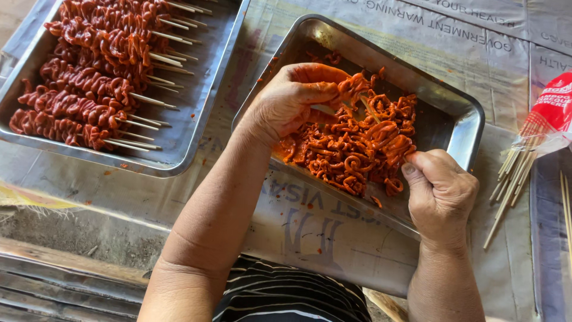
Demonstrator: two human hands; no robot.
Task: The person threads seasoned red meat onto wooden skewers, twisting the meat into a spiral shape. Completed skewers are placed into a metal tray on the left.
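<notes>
While your left hand (292,98) pinches red meat curls onto a thin stick (364,107), your right hand (438,191) is closed around the stick's other end, in the middle of the frame. Many filled skewers (89,77) already lie on the tray (196,119) at upper left. A big heap of meat (357,149) still waits in the near tray (465,128), and bare sticks (509,179) wait at right.

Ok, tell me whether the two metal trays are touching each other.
Apart. The head view shows a strip of paper-covered table between the tray of finished skewers and the tray of loose marinated meat.
</notes>
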